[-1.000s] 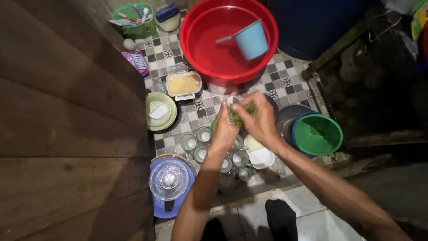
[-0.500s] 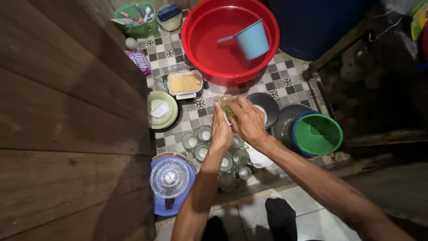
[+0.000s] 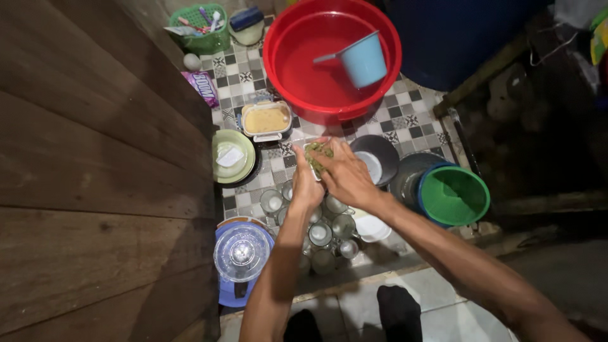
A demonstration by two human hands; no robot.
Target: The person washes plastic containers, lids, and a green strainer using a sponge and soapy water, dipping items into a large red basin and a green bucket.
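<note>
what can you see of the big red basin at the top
The red basin is a wide, round, plastic-looking tub with a thick rolled rim. It sits upright on the patterned tile floor, at the far end of the dishes. A light blue scoop with a handle lies tilted inside it. A dark blue container stands close on its right. Neither hand touches it.

Green scouring pad (image 3: 316, 156), crumpled, against small glass, above tiled floor.

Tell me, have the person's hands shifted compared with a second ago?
Yes. Both hands, the left hand and right hand with the green scrubber, have moved up toward the red basin, away from the glasses.
</note>
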